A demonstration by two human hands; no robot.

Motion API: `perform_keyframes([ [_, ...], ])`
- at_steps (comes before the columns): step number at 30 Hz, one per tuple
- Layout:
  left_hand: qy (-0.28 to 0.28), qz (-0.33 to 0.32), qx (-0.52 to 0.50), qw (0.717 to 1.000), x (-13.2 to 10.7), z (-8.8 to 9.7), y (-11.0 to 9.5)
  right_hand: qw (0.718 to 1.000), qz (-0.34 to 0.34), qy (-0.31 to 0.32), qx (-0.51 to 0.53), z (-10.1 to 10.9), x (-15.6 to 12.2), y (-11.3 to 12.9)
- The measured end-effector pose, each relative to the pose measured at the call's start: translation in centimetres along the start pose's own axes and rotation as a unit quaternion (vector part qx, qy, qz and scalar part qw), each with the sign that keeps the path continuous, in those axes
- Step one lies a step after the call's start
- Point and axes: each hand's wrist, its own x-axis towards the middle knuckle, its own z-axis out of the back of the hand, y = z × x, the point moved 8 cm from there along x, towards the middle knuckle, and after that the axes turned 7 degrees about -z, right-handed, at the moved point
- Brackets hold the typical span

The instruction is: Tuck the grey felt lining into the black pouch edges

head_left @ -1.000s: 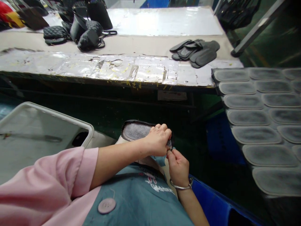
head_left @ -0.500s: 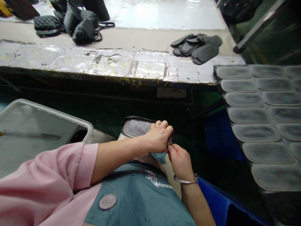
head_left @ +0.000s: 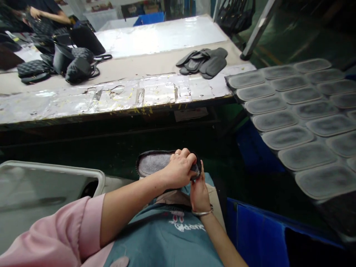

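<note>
An oval piece [head_left: 154, 163] with a dark raised rim and a fuzzy grey inner face lies over my lap, its long side running left to right. My left hand [head_left: 180, 168] reaches across its right half, fingers curled over the far rim. At the right end, my right hand [head_left: 199, 191] grips the rim, with fingers pointing up along the outside. The part of the piece under my left hand is hidden. A blue-green apron [head_left: 167, 241] covers my lap just below.
Ahead stands a worktable [head_left: 155, 87] with black bags [head_left: 79, 70] and a pile of dark oval pads [head_left: 204, 61]. A rack of grey oval panels [head_left: 286, 120] is at the right. A pale bin [head_left: 55, 168] stands left, a blue crate [head_left: 257, 230] lower right. A co-worker's arm [head_left: 52, 15] shows far left.
My view has tilted up, showing more of the far table and a co-worker. My right hand has gone from a pinch at the near right edge to fingers stretched up around the right end.
</note>
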Motion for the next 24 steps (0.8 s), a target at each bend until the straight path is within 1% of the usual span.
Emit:
perform_keyframes([
  [3, 0.004, -0.018, -0.007, 1.000, 0.0, 0.0, 0.1, 0.999, -0.016, -0.041, 0.013, -0.3, -0.4, 0.6],
  [6, 0.006, -0.031, -0.020, 0.999, -0.1, 0.1, 0.2, 0.995, -0.026, -0.094, 0.005, 0.1, -0.6, 1.3],
  [10, -0.002, -0.032, -0.036, 0.999, -0.2, 0.4, 0.3, 0.990, -0.012, -0.134, -0.031, 0.6, -0.5, 2.3],
  [14, -0.008, -0.032, -0.047, 0.998, -0.1, 0.5, 0.4, 0.989, 0.005, -0.137, -0.063, 0.8, -0.3, 2.8],
  [19, -0.008, -0.055, -0.050, 0.997, -0.1, 0.2, 0.5, 0.986, 0.001, -0.134, -0.100, 0.9, -0.1, 2.6],
  [24, -0.028, -0.049, -0.064, 0.996, 0.0, 0.5, 0.5, 0.988, -0.015, -0.127, -0.086, 1.2, 0.0, 2.4],
])
